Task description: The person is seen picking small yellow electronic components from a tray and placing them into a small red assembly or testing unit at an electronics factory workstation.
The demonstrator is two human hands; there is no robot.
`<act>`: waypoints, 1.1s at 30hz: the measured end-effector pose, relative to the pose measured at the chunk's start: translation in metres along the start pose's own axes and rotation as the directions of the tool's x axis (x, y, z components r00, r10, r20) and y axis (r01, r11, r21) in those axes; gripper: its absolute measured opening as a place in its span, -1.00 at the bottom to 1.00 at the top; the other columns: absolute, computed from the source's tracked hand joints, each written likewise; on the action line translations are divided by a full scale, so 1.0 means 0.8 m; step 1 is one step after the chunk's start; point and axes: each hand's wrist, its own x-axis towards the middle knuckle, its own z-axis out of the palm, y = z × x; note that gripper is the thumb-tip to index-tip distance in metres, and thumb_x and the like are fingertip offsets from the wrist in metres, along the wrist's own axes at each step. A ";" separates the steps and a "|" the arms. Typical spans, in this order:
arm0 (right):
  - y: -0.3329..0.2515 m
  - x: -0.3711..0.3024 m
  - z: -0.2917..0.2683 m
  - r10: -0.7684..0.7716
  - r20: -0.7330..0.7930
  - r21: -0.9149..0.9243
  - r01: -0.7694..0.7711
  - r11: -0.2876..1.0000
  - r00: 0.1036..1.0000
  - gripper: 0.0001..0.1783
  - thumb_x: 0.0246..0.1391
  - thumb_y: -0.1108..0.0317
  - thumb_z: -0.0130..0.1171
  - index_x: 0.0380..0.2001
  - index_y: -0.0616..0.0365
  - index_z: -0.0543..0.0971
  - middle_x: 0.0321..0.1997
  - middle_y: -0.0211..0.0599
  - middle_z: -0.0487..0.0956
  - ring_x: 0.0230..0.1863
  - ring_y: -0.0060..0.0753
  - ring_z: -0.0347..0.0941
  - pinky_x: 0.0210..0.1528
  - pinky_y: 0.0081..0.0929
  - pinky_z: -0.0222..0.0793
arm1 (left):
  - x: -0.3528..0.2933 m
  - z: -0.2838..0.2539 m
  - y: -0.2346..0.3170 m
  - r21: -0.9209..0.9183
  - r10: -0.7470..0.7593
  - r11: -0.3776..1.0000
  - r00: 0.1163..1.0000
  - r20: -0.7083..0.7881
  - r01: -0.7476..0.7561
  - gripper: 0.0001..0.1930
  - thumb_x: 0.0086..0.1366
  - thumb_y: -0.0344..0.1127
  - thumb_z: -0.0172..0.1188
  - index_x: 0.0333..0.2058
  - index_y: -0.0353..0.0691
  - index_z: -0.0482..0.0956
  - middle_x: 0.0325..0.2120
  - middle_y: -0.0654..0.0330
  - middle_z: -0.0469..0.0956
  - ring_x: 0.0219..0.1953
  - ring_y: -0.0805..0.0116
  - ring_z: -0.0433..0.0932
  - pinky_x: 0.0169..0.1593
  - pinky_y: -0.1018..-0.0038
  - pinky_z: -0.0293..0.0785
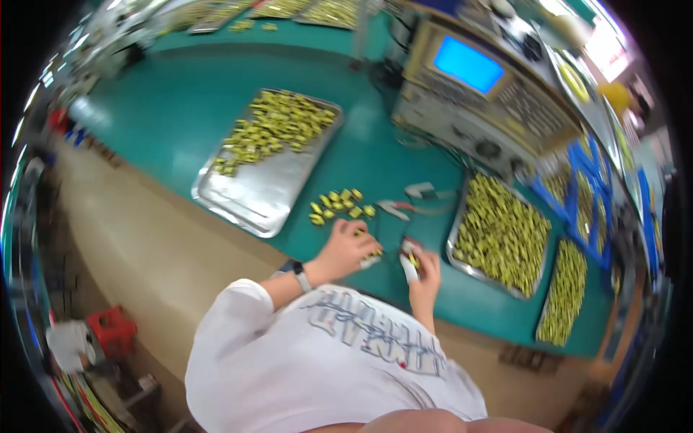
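1. The left hand (pixel 350 247) is bent over the bench with its fingers curled inward and partly closed; small yellow-and-dark pieces (pixel 374 253) show at its fingertips, but blur hides whether they are pinched or only touched.
2. The right hand (pixel 426 268) is closed, thumb and fingers gripping a yellow block (pixel 414 260) just above the bench edge, to the right of the left hand. A small reddish-brown object (pixel 409 245) sits right beside that grip; whether it is held too, I cannot tell.
3. A smooth white covering (pixel 409 269) shows at the right thumb, and a dark-faced watch (pixel 298 268) with a pale band circles the left wrist.
4. Just beyond the left hand, a loose cluster (pixel 339 203) of similar stubby, box-like blocks lies on the smooth green work surface (pixel 364 155).
5. Near the cluster lie pliers (pixel 395 209) with slim reddish handles and bare metal jaws.
6. On the left, a shiny, round-cornered metal tray (pixel 249 189) holds blocks heaped toward its far end, its near part bare.
7. On the right, a second metal tray (pixel 471 271) is densely covered with blocks in a rough, knobbly layer.
8. Behind stands a boxy beige instrument (pixel 498 94) with a flat, glowing blue screen.
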 end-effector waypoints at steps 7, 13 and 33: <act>0.006 0.010 -0.014 0.152 -0.142 -0.060 -0.162 0.985 0.978 -0.63 0.02 0.60 0.45 -0.06 0.30 0.64 -0.05 -0.36 0.40 -0.24 -0.59 0.43 -0.25 -0.61 0.39 | 0.009 0.002 0.002 -0.093 0.041 0.995 0.998 0.053 -0.036 -0.70 0.12 -0.21 0.44 -0.13 0.07 0.69 -0.22 0.41 0.61 0.05 0.21 0.46 0.13 0.10 0.25; 0.029 0.002 -0.018 0.176 -0.123 0.213 -0.147 0.966 0.977 -0.58 0.04 0.72 0.38 0.01 0.39 0.60 0.17 -0.28 0.38 -0.01 -0.47 0.55 -0.06 -0.58 0.50 | 0.017 -0.005 0.008 -0.150 0.016 0.989 0.997 0.080 -0.004 -0.66 0.14 -0.20 0.45 -0.07 0.03 0.68 -0.17 0.37 0.60 0.08 0.16 0.44 0.16 0.10 0.28; 0.022 0.029 -0.027 0.060 0.040 -0.088 -0.056 0.995 0.997 -0.63 0.09 0.76 0.13 -0.03 0.35 0.63 0.07 -0.19 0.54 0.06 -0.37 0.54 0.05 -0.47 0.53 | 0.009 -0.002 0.023 -0.146 -0.097 0.983 0.992 0.078 0.107 -0.64 0.14 -0.26 0.44 -0.06 -0.02 0.66 -0.17 0.34 0.60 0.12 0.17 0.42 0.27 0.02 0.19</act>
